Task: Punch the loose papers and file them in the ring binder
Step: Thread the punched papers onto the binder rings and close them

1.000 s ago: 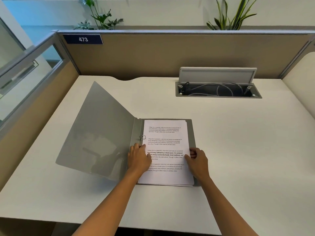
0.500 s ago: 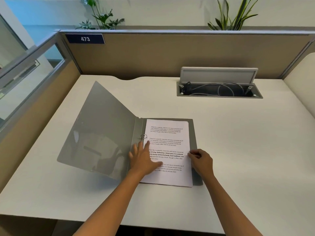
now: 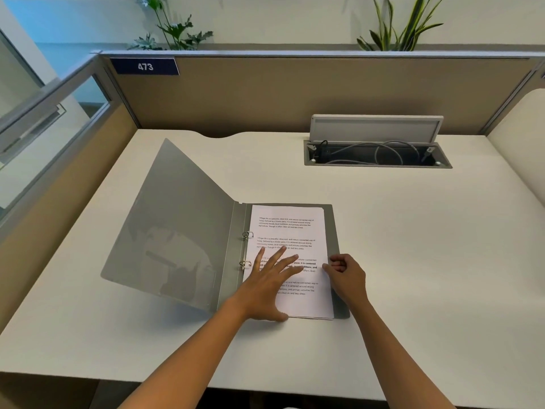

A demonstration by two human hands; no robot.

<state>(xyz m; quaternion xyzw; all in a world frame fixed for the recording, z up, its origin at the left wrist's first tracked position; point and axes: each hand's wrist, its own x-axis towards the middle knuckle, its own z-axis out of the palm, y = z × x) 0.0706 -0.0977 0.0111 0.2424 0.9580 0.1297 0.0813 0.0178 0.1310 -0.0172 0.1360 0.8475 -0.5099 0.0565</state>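
A grey ring binder (image 3: 177,231) lies open on the white desk, its front cover raised and leaning to the left. A stack of printed white papers (image 3: 290,228) rests on its right half, threaded on two metal rings (image 3: 247,235) at the spine. My left hand (image 3: 269,283) lies flat on the stack with fingers spread, covering part of the text. My right hand (image 3: 343,274) is curled at the papers' right edge and pinches that edge between thumb and fingers.
An open cable tray (image 3: 377,156) with a raised lid and grey cables sits at the back right of the desk (image 3: 413,261). Beige partition walls (image 3: 265,95) close off the back and left. A label reading 473 (image 3: 145,66) is on the partition.
My left hand slid from the spine and rings onto the middle of the papers and spread its fingers. The lower ring is now uncovered. My right hand stayed at the right edge.
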